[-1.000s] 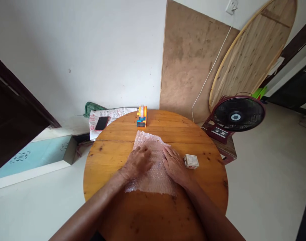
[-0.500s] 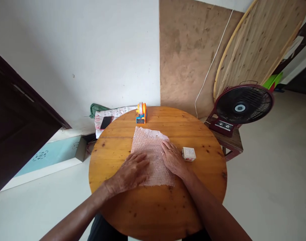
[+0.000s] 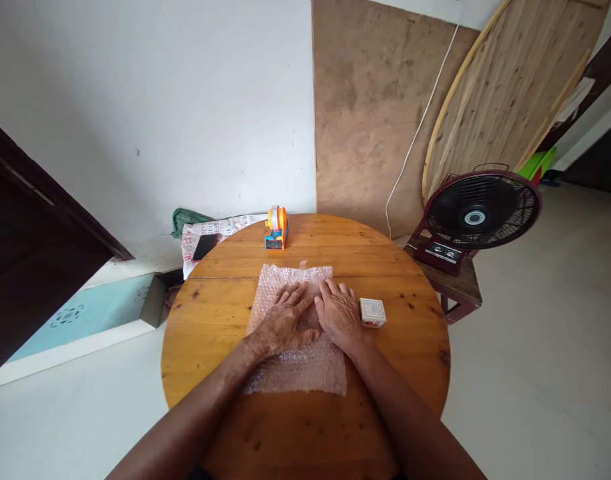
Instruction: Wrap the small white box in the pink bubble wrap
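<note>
A sheet of bubble wrap (image 3: pixel 285 370) lies flat on the round wooden table (image 3: pixel 220 327). My left hand (image 3: pixel 280 323) rests palm down on its middle, fingers stretched out. My right hand (image 3: pixel 338 313) lies flat beside it on the sheet's right part, fingers spread. The two hands almost touch. A small white box (image 3: pixel 372 312) stands on the table just right of my right hand. An orange and blue tape dispenser (image 3: pixel 276 230) sits at the table's far edge.
A dark fan (image 3: pixel 480 213) stands on a low stool at the right. A wooden board and a round wooden tabletop lean on the wall behind. A black phone (image 3: pixel 204 247) lies on printed bags left of the table.
Both hands have slid toward the middle of the bubble wrap and come closer together. The sheet's far corner now lies flat and squared. The view has shifted a little.
</note>
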Tool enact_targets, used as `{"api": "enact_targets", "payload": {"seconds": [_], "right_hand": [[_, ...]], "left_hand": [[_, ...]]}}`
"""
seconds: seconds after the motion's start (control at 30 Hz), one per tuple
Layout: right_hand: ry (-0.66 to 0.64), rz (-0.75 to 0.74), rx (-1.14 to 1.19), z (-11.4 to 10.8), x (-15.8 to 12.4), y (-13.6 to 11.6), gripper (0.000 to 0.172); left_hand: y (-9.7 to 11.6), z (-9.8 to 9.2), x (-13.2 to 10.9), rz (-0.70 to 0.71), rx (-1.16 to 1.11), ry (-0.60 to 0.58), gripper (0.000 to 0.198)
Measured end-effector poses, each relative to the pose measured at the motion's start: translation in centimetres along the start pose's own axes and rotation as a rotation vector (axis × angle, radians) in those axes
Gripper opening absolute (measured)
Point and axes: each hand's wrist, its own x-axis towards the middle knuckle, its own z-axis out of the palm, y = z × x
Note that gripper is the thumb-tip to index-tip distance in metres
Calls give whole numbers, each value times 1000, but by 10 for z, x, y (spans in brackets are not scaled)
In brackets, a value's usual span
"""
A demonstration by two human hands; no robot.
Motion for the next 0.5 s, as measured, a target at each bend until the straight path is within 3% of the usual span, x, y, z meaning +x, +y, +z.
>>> {"api": "enact_targets", "payload": {"seconds": [0.23,0.4,0.5], "right_hand": [[-29,19,-27,12,4,5,48],[-57,28,-8,15,5,6,51],[-68,35,-21,14,6,5,51]], "left_hand": [[0,-16,-5,4,-54,-35,79],[3,-41,-36,50,-80,-125,70],[9,-40,-52,27,-115,-121,74]]}}
